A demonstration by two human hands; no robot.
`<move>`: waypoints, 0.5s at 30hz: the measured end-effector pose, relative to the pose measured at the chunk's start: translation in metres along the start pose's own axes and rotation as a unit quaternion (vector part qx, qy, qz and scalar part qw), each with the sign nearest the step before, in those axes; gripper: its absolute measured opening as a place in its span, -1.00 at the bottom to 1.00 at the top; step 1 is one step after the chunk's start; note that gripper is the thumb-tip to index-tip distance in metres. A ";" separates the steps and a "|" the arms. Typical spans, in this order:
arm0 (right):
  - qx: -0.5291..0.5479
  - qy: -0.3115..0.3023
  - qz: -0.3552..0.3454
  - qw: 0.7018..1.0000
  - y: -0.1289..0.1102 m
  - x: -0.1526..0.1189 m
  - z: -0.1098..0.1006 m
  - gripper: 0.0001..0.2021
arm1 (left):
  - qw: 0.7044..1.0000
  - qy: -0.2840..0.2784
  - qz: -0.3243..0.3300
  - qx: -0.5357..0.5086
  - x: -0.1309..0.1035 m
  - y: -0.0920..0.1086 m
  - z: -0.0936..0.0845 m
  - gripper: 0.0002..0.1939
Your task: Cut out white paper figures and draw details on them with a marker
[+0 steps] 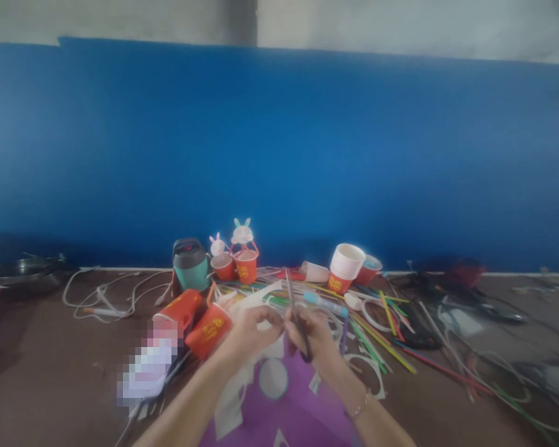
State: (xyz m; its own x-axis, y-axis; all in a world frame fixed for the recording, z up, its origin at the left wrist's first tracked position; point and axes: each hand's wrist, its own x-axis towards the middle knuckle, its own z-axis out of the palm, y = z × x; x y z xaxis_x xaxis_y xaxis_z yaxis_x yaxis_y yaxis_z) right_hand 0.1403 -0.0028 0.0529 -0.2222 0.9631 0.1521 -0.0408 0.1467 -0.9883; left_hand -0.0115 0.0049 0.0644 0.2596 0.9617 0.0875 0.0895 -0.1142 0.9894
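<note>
My right hand (pixel 314 335) is closed around a pair of scissors (pixel 290 290), its blades pointing up and away and the dark handle loop under my palm. Close beside it, my left hand (pixel 256 332) has thumb and fingers brought together in a pinch; whatever lies between them is too blurred to make out. Below both hands lies a purple sheet (pixel 302 403) with a pale round disc (pixel 274 377) on it. White paper scraps (pixel 228 410) rest at its left side.
Red paper cups (pixel 209 332) lie at the left, near a teal-and-grey container (pixel 190 267). Behind stand a cup with a rabbit figure (pixel 242 234) and a stack of white-rimmed cups (pixel 348 264). Coloured sticks (pixel 377 338) and a white cable (pixel 135 295) spread over the brown table (pixel 51 372).
</note>
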 end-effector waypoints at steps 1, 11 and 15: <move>-0.001 0.004 0.004 1.000 0.002 0.001 0.000 -0.72 | 1.000 0.010 -0.004 -0.004 0.000 -0.001 0.001 -0.86; 0.004 0.035 -0.014 0.999 -0.011 -0.001 0.002 -0.68 | 0.987 0.027 -0.051 -0.153 -0.002 -0.013 0.010 -0.69; 0.003 0.037 -0.021 0.999 -0.015 -0.001 0.004 -0.63 | 0.985 0.039 -0.033 -0.167 -0.003 -0.013 0.012 -0.70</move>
State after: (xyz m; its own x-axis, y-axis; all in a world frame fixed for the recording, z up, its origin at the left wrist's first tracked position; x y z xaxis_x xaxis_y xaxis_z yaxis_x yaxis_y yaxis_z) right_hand 0.1376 -0.0065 0.0680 -0.1474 0.9703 0.1919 -0.0547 0.1858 -0.9811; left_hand -0.0022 0.0008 0.0502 0.1875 0.9821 0.0167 -0.2216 0.0258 0.9748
